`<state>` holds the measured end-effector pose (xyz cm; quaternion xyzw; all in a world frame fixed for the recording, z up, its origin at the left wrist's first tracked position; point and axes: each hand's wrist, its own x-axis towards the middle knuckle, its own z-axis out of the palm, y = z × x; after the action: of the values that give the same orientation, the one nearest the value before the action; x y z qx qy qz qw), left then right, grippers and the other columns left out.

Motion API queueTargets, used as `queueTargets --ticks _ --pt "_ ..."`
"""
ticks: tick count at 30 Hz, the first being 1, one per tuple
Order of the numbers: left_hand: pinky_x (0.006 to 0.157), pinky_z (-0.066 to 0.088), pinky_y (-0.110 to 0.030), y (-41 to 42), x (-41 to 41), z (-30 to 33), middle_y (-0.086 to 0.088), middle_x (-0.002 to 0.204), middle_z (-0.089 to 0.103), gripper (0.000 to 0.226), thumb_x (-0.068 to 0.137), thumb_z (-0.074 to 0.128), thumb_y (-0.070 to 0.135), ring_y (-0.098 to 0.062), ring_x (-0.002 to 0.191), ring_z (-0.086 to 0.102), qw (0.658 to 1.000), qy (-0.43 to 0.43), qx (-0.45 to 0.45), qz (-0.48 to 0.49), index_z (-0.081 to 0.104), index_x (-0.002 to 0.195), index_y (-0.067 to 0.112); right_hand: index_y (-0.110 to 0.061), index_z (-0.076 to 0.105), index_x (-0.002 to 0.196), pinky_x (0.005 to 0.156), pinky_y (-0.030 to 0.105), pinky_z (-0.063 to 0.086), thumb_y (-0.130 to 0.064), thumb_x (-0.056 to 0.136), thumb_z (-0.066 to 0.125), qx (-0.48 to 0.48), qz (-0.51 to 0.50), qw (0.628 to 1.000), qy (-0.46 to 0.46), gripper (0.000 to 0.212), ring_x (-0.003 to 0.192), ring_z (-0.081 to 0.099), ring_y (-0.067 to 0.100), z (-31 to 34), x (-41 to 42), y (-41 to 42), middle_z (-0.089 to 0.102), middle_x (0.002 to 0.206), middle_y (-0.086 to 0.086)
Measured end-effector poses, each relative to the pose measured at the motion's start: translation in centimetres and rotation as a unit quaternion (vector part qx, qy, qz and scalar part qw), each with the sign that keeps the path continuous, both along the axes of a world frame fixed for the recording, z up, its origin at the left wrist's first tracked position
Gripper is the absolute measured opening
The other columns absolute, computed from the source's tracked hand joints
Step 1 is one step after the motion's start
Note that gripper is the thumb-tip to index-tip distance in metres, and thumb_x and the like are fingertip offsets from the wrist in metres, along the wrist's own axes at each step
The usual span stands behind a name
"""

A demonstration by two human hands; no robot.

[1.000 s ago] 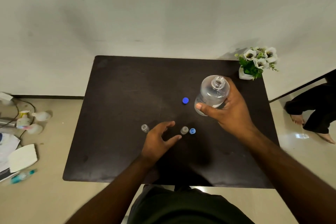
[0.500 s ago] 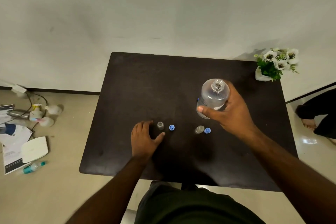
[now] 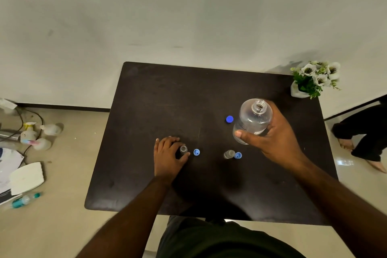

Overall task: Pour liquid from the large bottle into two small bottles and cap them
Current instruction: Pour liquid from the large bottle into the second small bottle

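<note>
Head view: you hold the large bottle while your other hand closes on a small one

Your right hand [image 3: 278, 142] is wrapped round the large bottle [image 3: 252, 120], thumb across its near side and fingers behind it, and the bottle stands upright with its mouth uncapped and clear liquid low inside. Whether its base touches the table [image 3: 167, 94] or sits just above it cannot be told.

Your left hand [image 3: 167, 157] lies well to the left of the large bottle and nearer to you. Its fingers and thumb curl round the left small bottle [image 3: 183, 149], which stands upright and open on the table. A light blue cap [image 3: 196, 152] lies just beside that small bottle, on the side toward the large bottle.

Below the large bottle, nearer to you, the second small bottle [image 3: 229, 154] stands open and apart from both hands, with another light blue cap [image 3: 238, 155] touching or almost touching its right side. A darker blue cap [image 3: 229, 119] lies just left of the large bottle.

Beyond the large bottle to the right, a white pot of flowers [image 3: 314, 78] stands at the table's far corner. Far left of the large bottle, on the floor, lie papers [image 3: 10, 165], cables and a teal-capped bottle [image 3: 25, 200]. To the right of it, a person's bare feet [image 3: 347, 144] rest on the floor.
</note>
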<state>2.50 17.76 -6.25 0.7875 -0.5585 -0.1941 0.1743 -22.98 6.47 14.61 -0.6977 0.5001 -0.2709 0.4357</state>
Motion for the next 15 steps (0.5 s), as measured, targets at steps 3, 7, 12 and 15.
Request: queueTargets --ticks 3,7,12,15 --pt "0.128 0.015 -0.047 -0.5 0.2 0.8 0.007 0.143 0.056 0.036 0.080 0.075 0.053 -0.017 0.145 0.038 0.999 0.007 -0.029 -0.017 0.074 0.108 0.030 -0.020 0.051 0.137 0.094 0.012 0.050 -0.040 0.064 0.086 0.003 0.000 1.000 0.001 0.084 0.117 0.061 0.010 0.1 -0.1 -0.1 0.062 0.126 -0.005" --pt "0.127 0.017 -0.048 -1.6 0.5 3.3 0.007 0.147 0.055 0.032 0.078 0.078 0.052 -0.017 0.150 0.032 0.996 0.013 -0.076 -0.038 0.075 0.102 0.032 -0.021 0.051 0.136 0.095 0.017 0.052 -0.039 0.063 0.088 -0.002 -0.005 1.000 -0.014 0.083 0.116 0.062 0.012 0.5 0.0 -0.1 0.063 0.125 -0.006" --pt "0.115 0.043 -0.042 -3.4 0.0 8.8 0.013 0.127 0.070 0.031 0.076 0.084 0.044 -0.010 0.137 0.051 0.991 0.084 -0.096 -0.035 0.073 0.102 0.031 -0.023 0.051 0.136 0.093 0.019 0.053 -0.035 0.064 0.089 -0.011 -0.017 0.999 -0.031 0.082 0.115 0.062 0.009 1.8 0.0 0.1 0.063 0.125 -0.007" --pt "0.092 0.057 -0.034 -4.2 -0.4 12.7 0.018 0.102 0.074 0.028 0.077 0.082 0.044 0.001 0.100 0.068 0.986 0.135 -0.091 -0.030 0.070 0.100 0.033 -0.024 0.052 0.135 0.091 0.017 0.053 -0.039 0.062 0.088 -0.020 -0.020 0.998 -0.051 0.082 0.113 0.062 0.006 2.9 -0.3 0.3 0.064 0.123 -0.010"
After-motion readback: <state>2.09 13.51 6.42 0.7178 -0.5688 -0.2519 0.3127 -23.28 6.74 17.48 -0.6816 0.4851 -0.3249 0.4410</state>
